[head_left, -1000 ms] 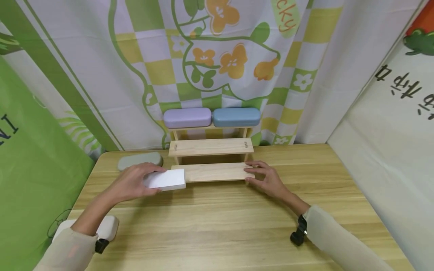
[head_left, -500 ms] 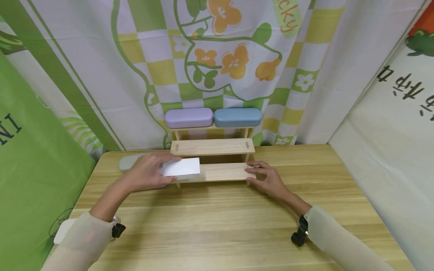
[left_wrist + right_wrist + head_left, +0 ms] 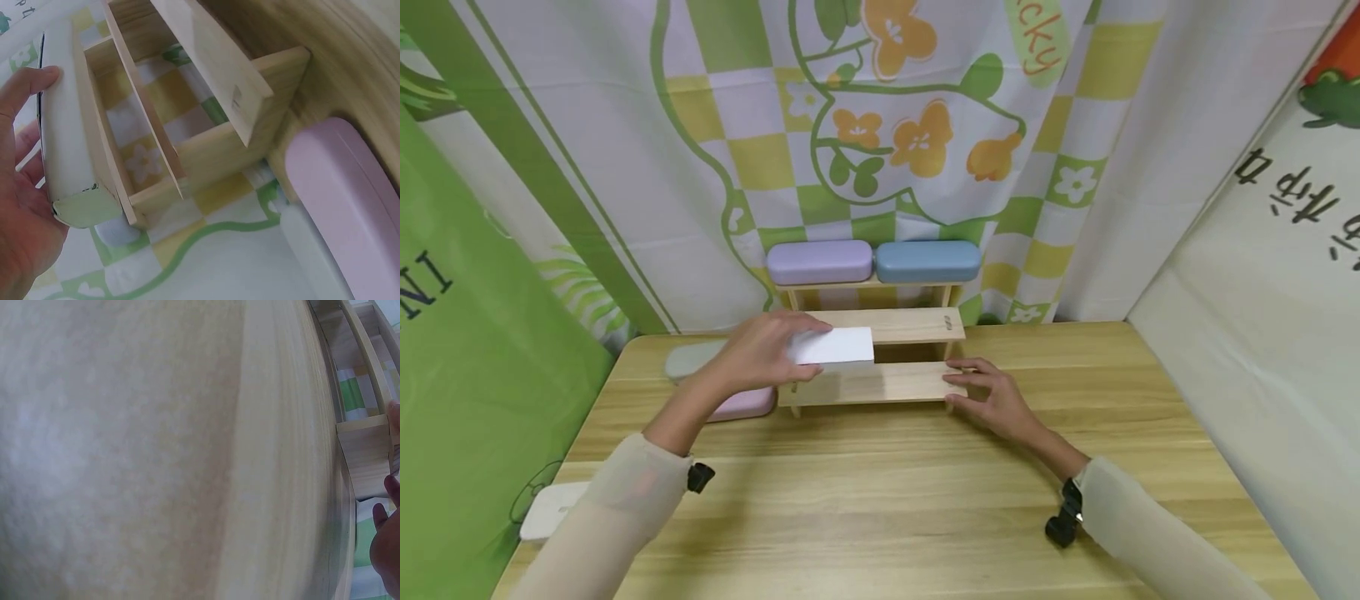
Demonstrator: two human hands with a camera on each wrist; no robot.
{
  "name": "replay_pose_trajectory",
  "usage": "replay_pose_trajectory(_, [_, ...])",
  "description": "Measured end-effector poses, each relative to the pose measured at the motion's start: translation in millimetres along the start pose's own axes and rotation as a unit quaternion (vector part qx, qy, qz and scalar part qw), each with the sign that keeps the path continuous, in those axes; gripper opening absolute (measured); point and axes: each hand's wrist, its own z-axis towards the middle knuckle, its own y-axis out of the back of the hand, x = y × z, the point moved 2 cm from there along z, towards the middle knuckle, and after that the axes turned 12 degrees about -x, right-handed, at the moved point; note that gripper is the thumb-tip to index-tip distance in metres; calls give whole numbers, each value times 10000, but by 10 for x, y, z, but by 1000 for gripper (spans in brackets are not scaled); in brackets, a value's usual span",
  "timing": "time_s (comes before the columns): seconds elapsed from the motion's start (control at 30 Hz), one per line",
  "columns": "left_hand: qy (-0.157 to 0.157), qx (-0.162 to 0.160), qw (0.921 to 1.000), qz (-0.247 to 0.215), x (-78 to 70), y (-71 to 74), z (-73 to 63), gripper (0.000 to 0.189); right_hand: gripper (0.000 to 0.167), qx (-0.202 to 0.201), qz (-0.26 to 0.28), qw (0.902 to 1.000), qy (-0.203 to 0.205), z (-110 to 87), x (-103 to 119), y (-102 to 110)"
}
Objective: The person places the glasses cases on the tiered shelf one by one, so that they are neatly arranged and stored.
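Note:
My left hand (image 3: 767,354) grips a white rectangular box (image 3: 838,346) by its left end, thumb toward me and fingers behind. The box hovers over the left part of a three-tier wooden rack (image 3: 902,382), covering much of the middle board's left side. In the left wrist view, the white box (image 3: 69,125) shows a worn, dark-marked corner, with the hand (image 3: 25,212) around its side. At the lowest board's right end, my right hand (image 3: 996,400) holds the board between thumb and fingers. The right wrist view catches only part of that hand (image 3: 387,550).
A lilac case (image 3: 820,262) and a blue case (image 3: 928,261) sit side by side on the top tier. Left of the rack lie a grey-green case (image 3: 688,361) and a pink case (image 3: 743,405). A white device (image 3: 550,510) lies near the table's left edge. Patterned curtains hang behind.
My left hand has carried the white box rightward and away from me, from beside the lowest board to over the middle tier. The pink case has come into view. My right hand stays put.

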Motion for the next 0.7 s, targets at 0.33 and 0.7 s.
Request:
replay_pose_trajectory(0.33, [98, 85, 9999, -7, -31, -155, 259, 56, 33, -15, 65, 9999, 85, 8, 17, 2])
replay_pose_trajectory(0.7, [379, 200, 9988, -238, 3, -340, 465, 57, 33, 6, 38, 10000, 90, 4, -3, -3])
